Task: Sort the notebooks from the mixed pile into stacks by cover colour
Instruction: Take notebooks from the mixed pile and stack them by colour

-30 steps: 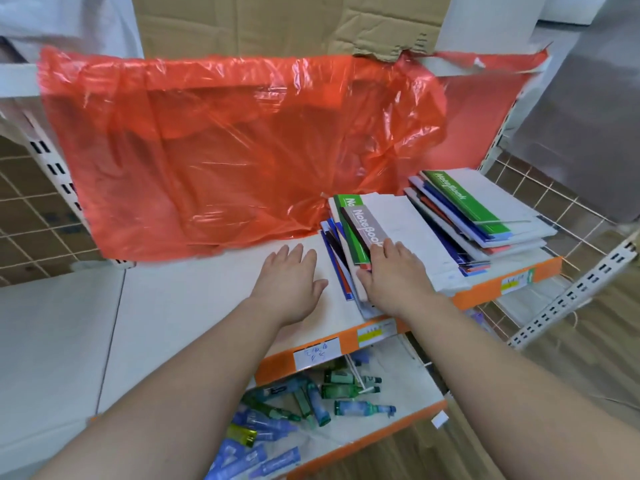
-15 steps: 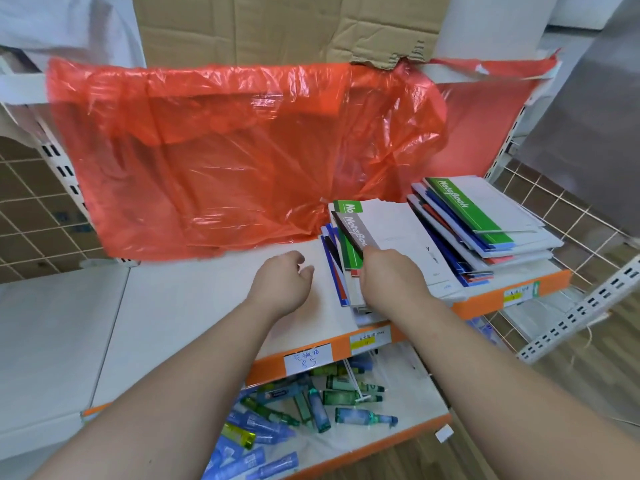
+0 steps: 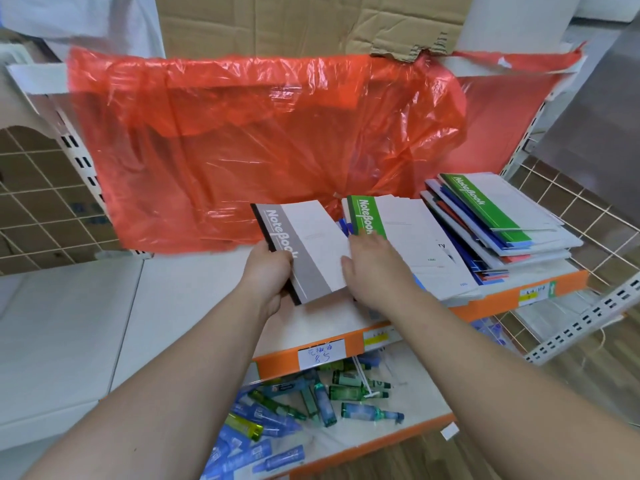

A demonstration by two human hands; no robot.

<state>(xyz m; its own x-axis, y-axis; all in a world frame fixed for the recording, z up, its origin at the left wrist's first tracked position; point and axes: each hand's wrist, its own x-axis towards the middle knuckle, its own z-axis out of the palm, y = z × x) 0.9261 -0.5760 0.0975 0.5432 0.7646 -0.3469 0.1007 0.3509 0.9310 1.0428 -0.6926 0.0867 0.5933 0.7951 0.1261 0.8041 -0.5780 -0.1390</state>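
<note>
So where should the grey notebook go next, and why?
Probably down on the bare white shelf to its left, starting a grey stack. The left hand grips the grey notebook beside the mixed pile, whose top cover is green.

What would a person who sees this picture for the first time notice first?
The large red plastic sheet hanging across the back of the shelf dominates. In front of it, the left hand grips a grey notebook, while the right hand rests on the pile topped by a green notebook. Below, small blue and green bottles lie scattered on the lower shelf.
</note>
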